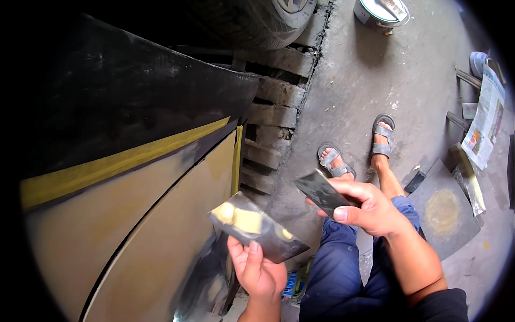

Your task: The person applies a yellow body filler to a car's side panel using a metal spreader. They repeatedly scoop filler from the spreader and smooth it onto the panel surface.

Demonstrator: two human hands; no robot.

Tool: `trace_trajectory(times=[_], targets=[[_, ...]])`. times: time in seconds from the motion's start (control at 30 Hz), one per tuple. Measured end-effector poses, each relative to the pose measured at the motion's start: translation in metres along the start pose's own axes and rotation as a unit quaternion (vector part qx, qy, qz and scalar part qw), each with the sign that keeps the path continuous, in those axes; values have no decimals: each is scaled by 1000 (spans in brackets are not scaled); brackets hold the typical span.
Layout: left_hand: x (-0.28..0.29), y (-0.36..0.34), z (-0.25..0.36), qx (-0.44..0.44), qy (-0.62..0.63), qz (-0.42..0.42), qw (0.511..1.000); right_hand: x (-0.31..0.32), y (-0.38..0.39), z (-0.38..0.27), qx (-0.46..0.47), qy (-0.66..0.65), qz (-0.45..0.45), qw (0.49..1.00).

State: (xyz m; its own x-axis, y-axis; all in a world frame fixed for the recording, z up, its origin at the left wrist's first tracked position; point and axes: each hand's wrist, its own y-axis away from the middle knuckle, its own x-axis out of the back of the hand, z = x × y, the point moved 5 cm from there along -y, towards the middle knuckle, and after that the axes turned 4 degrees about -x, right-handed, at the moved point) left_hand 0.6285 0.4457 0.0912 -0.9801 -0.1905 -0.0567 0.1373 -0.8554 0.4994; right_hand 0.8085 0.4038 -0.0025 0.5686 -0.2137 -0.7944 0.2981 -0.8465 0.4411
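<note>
My left hand (262, 272) grips a dark flat putty board (281, 242) by its near edge, thumb on top. A thick lump of pale yellow putty (244, 219) lies on the board's left part, with a smaller dab near its right side. In my right hand (370, 208) is a dark, flat rectangular putty spreader (322, 189), tilted and held apart from the board. Left of both hands stands a vehicle body panel (171, 214) with beige, sanded-looking patches. Yellow masking tape (129, 162) runs along its border with a black panel (134, 86).
A vehicle wheel (268, 24) stands at the top, beside a slatted floor grate (276, 115). Farther right is a paint bucket (378, 15). Newspaper (485, 118) and a grey board (460, 236) with a beige stain lie at right. My sandalled feet (383, 137) stand on concrete.
</note>
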Motion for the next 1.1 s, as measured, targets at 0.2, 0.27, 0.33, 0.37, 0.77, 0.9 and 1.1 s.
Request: trace_trajectory(times=[0.2,0.27,0.33,0.37,0.77,0.9,1.1], targets=[[-30,-1,-17,228,112,-27,967,20,38,13,-101,-126,-29,986],[-34,0,-27,285,133,-69,947,-2,40,17,-111,-170,-82,976],[-49,2,-22,279,125,-90,948,-2,43,26,-140,-153,-137,968],[-56,4,-18,270,123,-104,949,1,40,24,-113,-143,-113,977],[-74,11,27,-118,68,-196,971,-7,79,-41,104,209,174,957],[-86,24,37,-154,38,-297,942,-8,76,-56,160,343,188,906],[-110,35,73,-317,-294,-401,808,-40,85,-138,254,427,124,859]])
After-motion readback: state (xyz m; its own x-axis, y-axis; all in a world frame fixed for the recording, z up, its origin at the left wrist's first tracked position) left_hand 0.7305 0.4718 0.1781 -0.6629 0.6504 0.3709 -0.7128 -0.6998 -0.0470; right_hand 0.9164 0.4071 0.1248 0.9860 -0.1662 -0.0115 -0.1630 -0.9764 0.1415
